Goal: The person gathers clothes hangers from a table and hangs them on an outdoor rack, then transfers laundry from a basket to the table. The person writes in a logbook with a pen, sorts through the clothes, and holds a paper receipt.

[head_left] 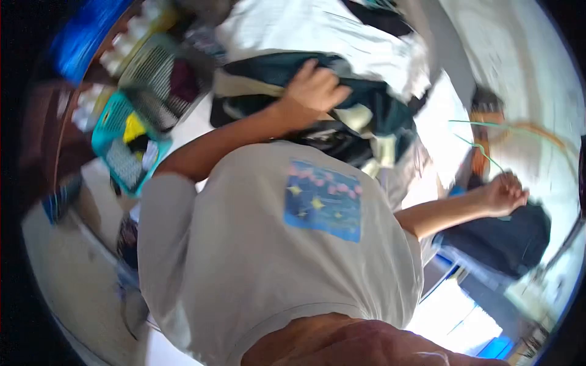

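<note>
Across the dark green and cream cloth (pixel 378 104) at the upper middle lies my left hand (pixel 314 91), its fingers curled against the fabric. My right hand (pixel 503 195) is raised off to the right, above a black bag-like object (pixel 510 238). Its fingers are closed, and what they hold, if anything, is too small to tell. A thin green cord (pixel 482 146) runs close to that hand. White cloth (pixel 317 30) is heaped beyond the dark cloth.
At the left are a teal basket (pixel 104 137) with yellow, black and white items and a grey-green basket (pixel 146 67) with dark red cloth. White-topped bottles (pixel 122 46) line up beside them. An orange-brown object (pixel 482 116) stands near the wall (pixel 525 61) at the right.
</note>
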Demonstrator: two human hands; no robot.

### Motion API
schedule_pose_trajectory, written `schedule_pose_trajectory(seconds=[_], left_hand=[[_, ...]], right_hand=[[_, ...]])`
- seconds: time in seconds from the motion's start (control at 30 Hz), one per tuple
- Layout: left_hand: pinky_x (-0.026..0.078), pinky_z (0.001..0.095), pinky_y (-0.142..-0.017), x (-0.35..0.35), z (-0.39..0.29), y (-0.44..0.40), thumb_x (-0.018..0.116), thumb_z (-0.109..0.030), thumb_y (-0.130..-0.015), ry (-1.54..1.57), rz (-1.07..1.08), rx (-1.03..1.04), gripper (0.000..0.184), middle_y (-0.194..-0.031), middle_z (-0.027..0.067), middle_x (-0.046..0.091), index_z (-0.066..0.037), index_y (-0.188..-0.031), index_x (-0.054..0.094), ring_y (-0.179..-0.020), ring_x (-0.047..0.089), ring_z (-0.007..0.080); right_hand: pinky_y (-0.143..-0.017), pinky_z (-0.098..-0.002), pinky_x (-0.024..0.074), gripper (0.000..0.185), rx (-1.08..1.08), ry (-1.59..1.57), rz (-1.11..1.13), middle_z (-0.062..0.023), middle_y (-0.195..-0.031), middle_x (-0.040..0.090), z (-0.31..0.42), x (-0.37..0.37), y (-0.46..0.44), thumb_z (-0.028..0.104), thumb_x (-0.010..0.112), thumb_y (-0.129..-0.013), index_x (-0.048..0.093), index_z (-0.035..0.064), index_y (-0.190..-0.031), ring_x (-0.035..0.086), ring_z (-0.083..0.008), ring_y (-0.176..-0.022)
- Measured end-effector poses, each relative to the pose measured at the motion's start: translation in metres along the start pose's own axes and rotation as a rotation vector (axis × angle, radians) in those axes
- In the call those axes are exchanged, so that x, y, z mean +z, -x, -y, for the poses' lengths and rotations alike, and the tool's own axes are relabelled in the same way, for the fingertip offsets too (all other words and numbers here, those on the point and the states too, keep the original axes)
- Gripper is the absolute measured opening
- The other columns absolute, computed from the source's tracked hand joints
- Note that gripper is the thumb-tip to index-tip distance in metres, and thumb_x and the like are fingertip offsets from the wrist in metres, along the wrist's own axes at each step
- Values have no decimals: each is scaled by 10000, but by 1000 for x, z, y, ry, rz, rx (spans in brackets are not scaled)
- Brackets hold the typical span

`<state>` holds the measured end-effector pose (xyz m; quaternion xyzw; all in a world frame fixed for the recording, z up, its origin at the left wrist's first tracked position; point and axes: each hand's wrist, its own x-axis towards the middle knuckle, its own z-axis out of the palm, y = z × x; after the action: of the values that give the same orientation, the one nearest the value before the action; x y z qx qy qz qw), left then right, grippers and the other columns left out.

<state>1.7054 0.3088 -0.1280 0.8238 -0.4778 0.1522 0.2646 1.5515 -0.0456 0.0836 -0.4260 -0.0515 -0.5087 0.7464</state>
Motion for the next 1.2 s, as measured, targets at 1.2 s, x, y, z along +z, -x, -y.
schedule_pose_trajectory(seconds=[1.2], left_hand=[[433, 384, -772, -450, 168, 114, 552, -179, -846, -587, -1488, -531, 325, -994, 227, 567, 57, -1067, 516, -873, 551, 272]], right_hand=[[-621, -370, 474, 147, -337, 2040, -387, -81, -762, 616, -70, -142, 153, 169, 618, -740, 672, 75, -840, 578, -234, -721]])
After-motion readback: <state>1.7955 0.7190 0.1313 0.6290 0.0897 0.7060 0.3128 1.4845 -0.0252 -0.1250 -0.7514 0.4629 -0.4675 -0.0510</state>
